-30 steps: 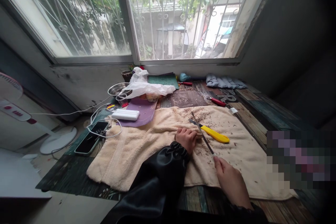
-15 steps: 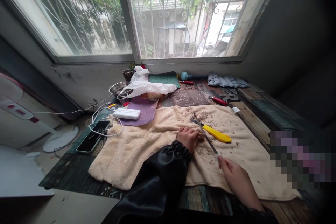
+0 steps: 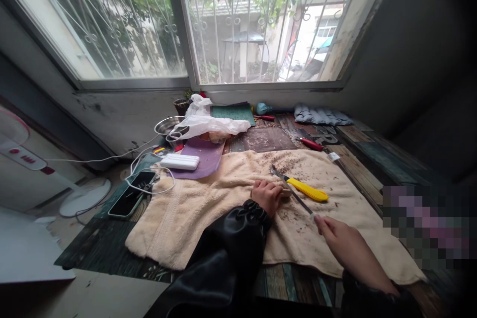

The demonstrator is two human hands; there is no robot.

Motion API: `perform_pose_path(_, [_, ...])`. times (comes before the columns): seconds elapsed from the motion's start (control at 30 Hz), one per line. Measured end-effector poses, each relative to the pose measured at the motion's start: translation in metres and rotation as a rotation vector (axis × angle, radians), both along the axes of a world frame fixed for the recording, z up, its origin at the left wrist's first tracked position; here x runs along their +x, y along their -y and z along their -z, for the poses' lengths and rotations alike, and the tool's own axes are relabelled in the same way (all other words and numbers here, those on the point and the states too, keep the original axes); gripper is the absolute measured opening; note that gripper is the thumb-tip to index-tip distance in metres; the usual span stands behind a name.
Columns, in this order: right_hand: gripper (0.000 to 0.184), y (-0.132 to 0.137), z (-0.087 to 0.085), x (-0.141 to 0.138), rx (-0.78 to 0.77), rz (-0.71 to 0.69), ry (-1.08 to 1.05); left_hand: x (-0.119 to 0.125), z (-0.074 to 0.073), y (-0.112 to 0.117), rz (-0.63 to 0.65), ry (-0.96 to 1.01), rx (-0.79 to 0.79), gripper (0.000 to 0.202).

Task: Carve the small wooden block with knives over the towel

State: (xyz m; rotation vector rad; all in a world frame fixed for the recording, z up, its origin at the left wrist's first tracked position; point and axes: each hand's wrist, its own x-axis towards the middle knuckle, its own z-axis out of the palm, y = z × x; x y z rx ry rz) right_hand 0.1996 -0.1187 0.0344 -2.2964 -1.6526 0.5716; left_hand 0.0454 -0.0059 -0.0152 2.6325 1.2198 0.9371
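My left hand point(image 3: 267, 197) presses down on a beige towel point(image 3: 194, 218), fingers closed round a small light piece of wood point(image 3: 285, 192) whose end pokes out at the right. My right hand point(image 3: 341, 236) grips the pale handle of a slim metal file point(image 3: 302, 203). The file slants away to the upper left, its blade passing beside the wood piece; whether they touch I cannot tell. Just beyond the blade lies a yellow utility knife point(image 3: 307, 189). Brown shavings point(image 3: 294, 161) are scattered over the towel around both hands.
At the left are a phone point(image 3: 132, 194), a white power bank point(image 3: 180, 161) with a looped cable and a purple sheet point(image 3: 204, 156). Farther back stand a metal bowl point(image 3: 167, 125) and a white plastic bag point(image 3: 212, 121). A red-handled tool point(image 3: 311, 144) lies past the towel's far edge.
My right hand has drawn the file back toward the lower right, so its tip sits lower and nearer the wood piece. My left hand has stayed in place.
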Motion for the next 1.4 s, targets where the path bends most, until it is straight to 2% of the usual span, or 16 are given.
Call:
perform_pose_path(0.23, [0.042,-0.003,-0.006,0.002,-0.003,-0.025,0.01,-0.001,0.002,-0.001,0.004,0.011,0.032,0.018])
perform_pose_path(0.5, [0.039,0.005,0.009,-0.016,0.061,0.065,0.056,-0.003,-0.001,0.003,-0.059,0.01,0.059,0.019])
perform_pose_path(0.67, [0.04,0.008,0.018,-0.013,0.009,0.033,0.001,-0.004,0.0,0.003,-0.05,-0.032,0.032,0.017])
perform_pose_path(0.83, [0.041,0.014,0.023,-0.017,-0.016,0.06,-0.001,-0.002,0.003,0.002,-0.033,-0.069,0.011,0.014])
perform_pose_path(0.93, [0.041,0.018,0.024,-0.018,0.01,0.089,0.06,-0.003,0.0,0.003,-0.054,-0.085,-0.01,0.012])
perform_pose_path(1.07, [0.04,0.022,0.025,-0.013,0.051,0.139,0.151,-0.009,-0.008,0.005,-0.087,-0.085,-0.064,0.019])
perform_pose_path(1.27, [0.036,0.027,0.028,-0.012,0.128,0.123,0.194,-0.011,-0.014,0.006,-0.005,-0.072,-0.134,0.019])
perform_pose_path(1.4, [0.035,0.03,0.027,-0.015,0.179,0.138,0.199,-0.01,-0.012,0.006,0.029,0.029,-0.228,0.023])
